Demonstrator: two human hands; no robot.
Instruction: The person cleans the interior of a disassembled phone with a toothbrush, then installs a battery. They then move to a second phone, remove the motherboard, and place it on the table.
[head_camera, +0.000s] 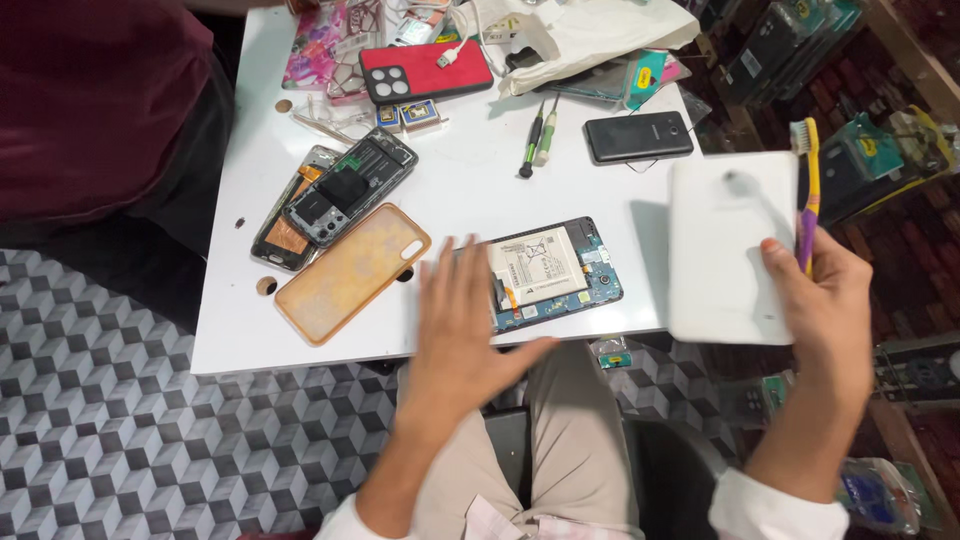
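A single head-worn camera looks steeply down from close above the seated person's lap. The white table (450, 190) fills the upper middle of the frame, patterned floor tiles (150, 440) the lower left, and cluttered shelves (880, 150) the right edge.

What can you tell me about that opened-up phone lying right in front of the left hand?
The opened phone lies flat on the white table, back cover off, near the front edge. A pale, rectangular battery with printed labels fills its middle; blue circuit board shows along the right and lower sides inside a dark frame. The left hand hovers with spread fingers over its left end; whether it touches the phone is unclear.
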